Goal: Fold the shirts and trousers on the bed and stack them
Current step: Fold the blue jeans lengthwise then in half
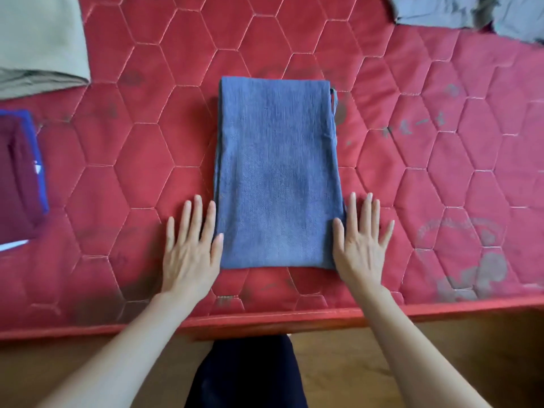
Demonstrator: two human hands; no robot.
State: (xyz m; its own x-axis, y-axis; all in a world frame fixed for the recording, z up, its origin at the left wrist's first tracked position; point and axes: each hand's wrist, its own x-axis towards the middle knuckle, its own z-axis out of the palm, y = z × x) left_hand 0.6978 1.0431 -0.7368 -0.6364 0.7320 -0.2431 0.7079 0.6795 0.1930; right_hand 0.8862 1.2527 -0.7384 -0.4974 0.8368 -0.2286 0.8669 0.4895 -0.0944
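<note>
Blue denim trousers [278, 175] lie folded into a tall rectangle in the middle of the red quilted mattress [412, 172]. My left hand [191, 245] rests flat on the mattress against the fold's lower left edge, fingers apart. My right hand [360, 240] lies flat at the lower right edge, its thumb touching the denim. Neither hand holds anything.
A folded beige garment [41, 42] lies at the far left. A maroon and blue folded shirt [20, 178] sits at the left edge. Crumpled grey clothes [471, 13] lie at the far right. The mattress's front edge [265, 319] is just below my wrists.
</note>
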